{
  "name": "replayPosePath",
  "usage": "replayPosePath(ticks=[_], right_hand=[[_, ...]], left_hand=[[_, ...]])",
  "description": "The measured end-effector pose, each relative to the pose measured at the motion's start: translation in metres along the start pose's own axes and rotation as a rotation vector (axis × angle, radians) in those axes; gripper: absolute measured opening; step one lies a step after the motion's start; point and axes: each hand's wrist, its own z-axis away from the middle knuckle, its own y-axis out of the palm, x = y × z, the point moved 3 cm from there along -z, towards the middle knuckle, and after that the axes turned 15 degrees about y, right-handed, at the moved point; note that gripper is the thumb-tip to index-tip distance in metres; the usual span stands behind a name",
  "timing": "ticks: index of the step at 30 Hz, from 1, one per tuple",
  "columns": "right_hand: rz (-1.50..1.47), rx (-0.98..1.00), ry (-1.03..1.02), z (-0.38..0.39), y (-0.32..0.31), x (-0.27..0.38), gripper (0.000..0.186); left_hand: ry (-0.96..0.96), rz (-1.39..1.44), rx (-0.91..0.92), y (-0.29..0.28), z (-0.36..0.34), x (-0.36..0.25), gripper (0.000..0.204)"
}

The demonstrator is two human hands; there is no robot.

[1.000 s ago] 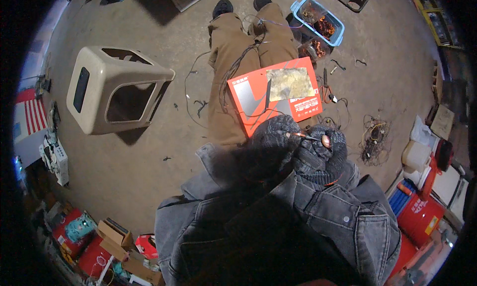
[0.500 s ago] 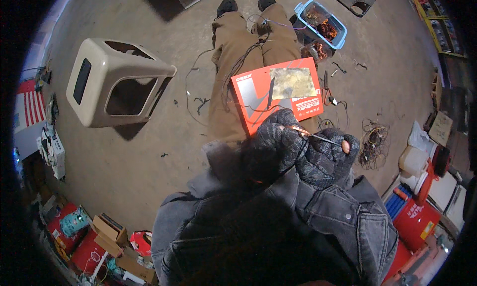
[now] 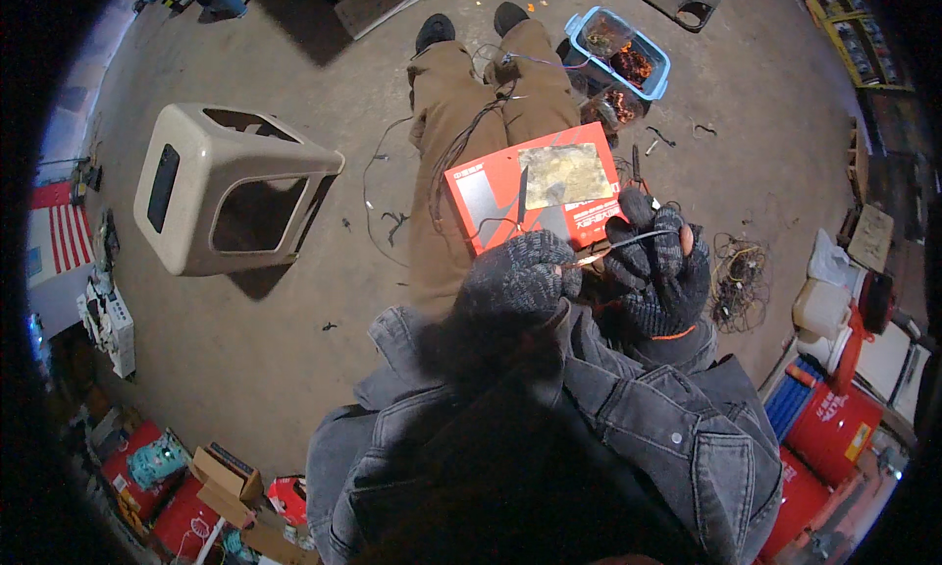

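My left hand (image 3: 525, 273), in a dark grey knit glove with bare fingertips, pinches the copper end of a short wire (image 3: 592, 258). My right hand (image 3: 669, 285), gloved alike, is closed on the same wire, whose grey part passes across its fingers. Just beyond both hands, a red box (image 3: 478, 207) lies on my lap. On the box rest a worn yellowish plate (image 3: 589, 175) and a slim dark strip (image 3: 523, 185), its kind unclear. Dark cables (image 3: 461, 145) trail over my brown trousers.
A beige plastic stool (image 3: 191, 197) lies on its side at the left. Beyond the box, a blue basket (image 3: 659, 86) holds tubs of copper scraps. A wire tangle (image 3: 741, 280) is on the floor to the right. Red drums (image 3: 834, 428) and a cardboard box (image 3: 224, 482) stand near the lower edges.
My hands have moved slightly apart, the left one shifting left. My right hand has turned, with its fingers now raised around the wire. The whole view has shifted a little.
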Motion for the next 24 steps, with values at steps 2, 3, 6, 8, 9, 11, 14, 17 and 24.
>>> replayPosePath(ticks=[2,3,6,8,9,11,14,17,24], right_hand=[[-0.167,0.050,0.065,-0.003,0.000,0.002,0.038],[-0.118,0.107,0.023,-0.004,0.002,0.005,0.039],[-0.004,0.199,-0.102,-0.006,0.005,0.011,0.042],[0.181,0.215,-0.163,-0.004,0.009,0.015,0.043],[0.268,0.216,-0.196,-0.003,0.011,0.017,0.044],[0.317,0.164,-0.194,0.000,0.014,0.018,0.045],[0.322,0.282,-0.227,0.000,0.019,0.021,0.045],[0.217,0.085,-0.206,0.005,0.013,0.023,0.047],[1.263,-0.146,-0.380,0.003,0.021,0.037,0.039]], left_hand=[[-0.039,0.036,-0.028,-0.012,-0.004,-0.007,0.019],[-0.052,0.041,-0.011,-0.015,-0.008,-0.010,0.021],[-0.138,0.309,-0.005,-0.025,-0.019,-0.014,0.024],[-0.141,0.438,0.017,-0.032,-0.025,-0.015,0.026],[-0.110,0.436,0.044,-0.035,-0.027,-0.014,0.027],[-0.025,0.388,0.052,-0.037,-0.031,-0.014,0.029],[0.079,0.216,0.008,-0.034,-0.033,-0.017,0.030],[0.071,0.083,-0.020,-0.028,-0.030,-0.019,0.031],[0.123,0.141,-0.081,-0.028,-0.030,-0.015,0.030]])
